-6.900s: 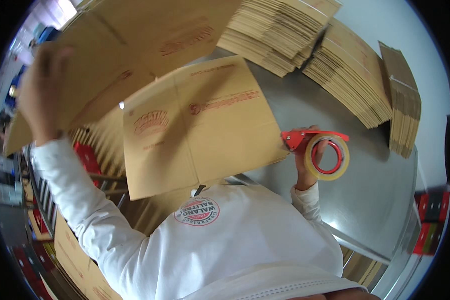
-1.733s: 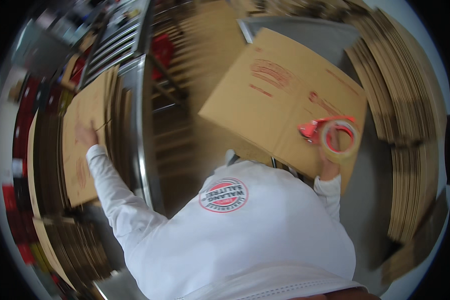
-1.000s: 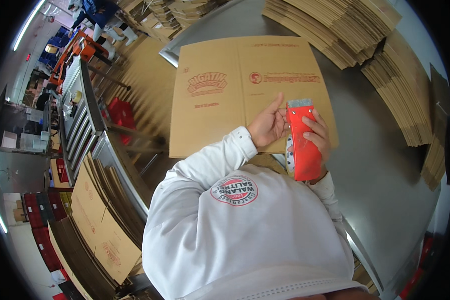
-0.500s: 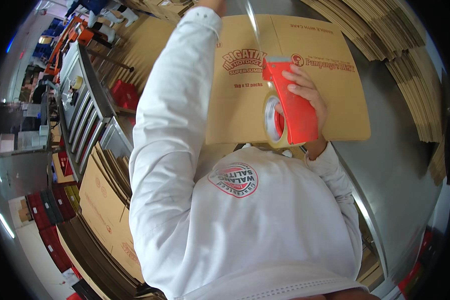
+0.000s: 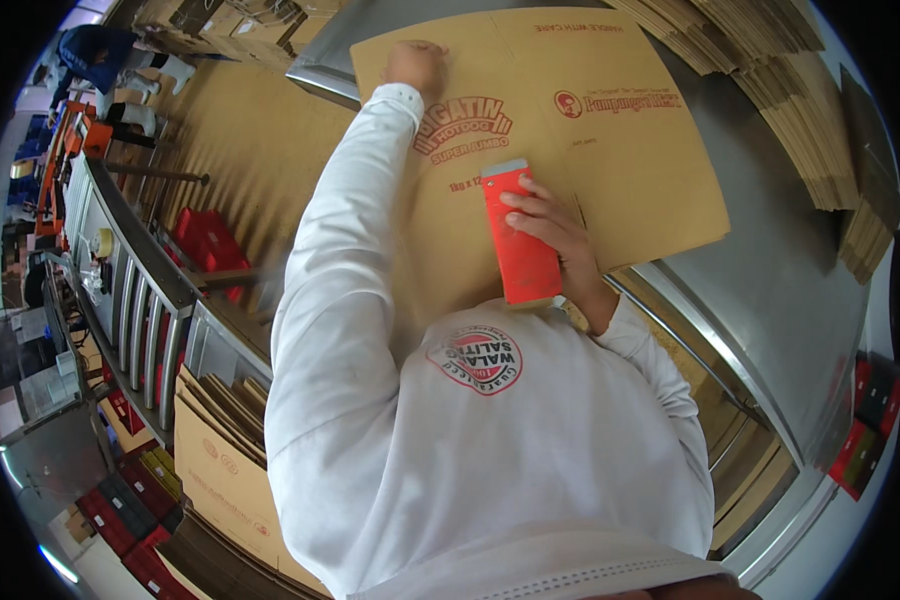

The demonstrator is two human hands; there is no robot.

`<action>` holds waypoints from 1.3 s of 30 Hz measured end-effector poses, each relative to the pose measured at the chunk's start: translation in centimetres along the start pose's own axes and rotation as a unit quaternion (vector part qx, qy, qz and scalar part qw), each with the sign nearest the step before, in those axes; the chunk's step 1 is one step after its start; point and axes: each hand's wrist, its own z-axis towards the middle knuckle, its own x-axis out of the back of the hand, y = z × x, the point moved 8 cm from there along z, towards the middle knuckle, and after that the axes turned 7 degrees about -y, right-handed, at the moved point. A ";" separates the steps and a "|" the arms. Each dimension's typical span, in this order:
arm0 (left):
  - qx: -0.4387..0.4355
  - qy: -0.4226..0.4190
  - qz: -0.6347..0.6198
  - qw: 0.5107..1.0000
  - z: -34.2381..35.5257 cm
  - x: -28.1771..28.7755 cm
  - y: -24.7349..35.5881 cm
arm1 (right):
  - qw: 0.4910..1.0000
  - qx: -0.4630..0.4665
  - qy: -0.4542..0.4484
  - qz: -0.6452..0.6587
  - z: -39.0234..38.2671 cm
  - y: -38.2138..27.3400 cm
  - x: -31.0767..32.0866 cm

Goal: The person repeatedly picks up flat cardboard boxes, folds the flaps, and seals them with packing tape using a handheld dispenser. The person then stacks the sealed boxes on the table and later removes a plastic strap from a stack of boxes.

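A brown cardboard carton with red printing lies flat, as far as I can see, on the metal table in front of me. My right hand grips a red tape dispenser, held over the carton's near part with its grey cutting end pointing away. The dispenser's body hides most of the tape roll. At the carton's far left side is my left hand, its fingers curled closed and slightly blurred against the cardboard. Whatever those fingers might hold cannot be made out.
Flattened cartons are stacked on the metal table at the far right. More flat cartons stand at my lower left, beside a roller conveyor. A red crate rests on the floor. Another person is at the far left.
My left hand has come down from the top edge onto the carton. The dispenser has moved left and nearer, turning so its roll is hidden. The stretched tape strip no longer shows. The carton appears tilted round.
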 end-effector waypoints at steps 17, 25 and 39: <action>-0.157 0.147 0.352 0.911 -0.9 -0.2 0.1 | 0.892 -0.259 -0.022 0.370 -2.5 3.4 -2.8; -0.360 -0.084 0.326 0.870 -8.4 -5.3 -0.7 | 0.935 -0.320 -0.091 0.125 1.4 5.1 -2.8; -0.298 -0.234 0.378 0.845 -19.3 -6.8 0.8 | 0.834 -0.406 0.032 0.372 -6.5 12.3 -1.8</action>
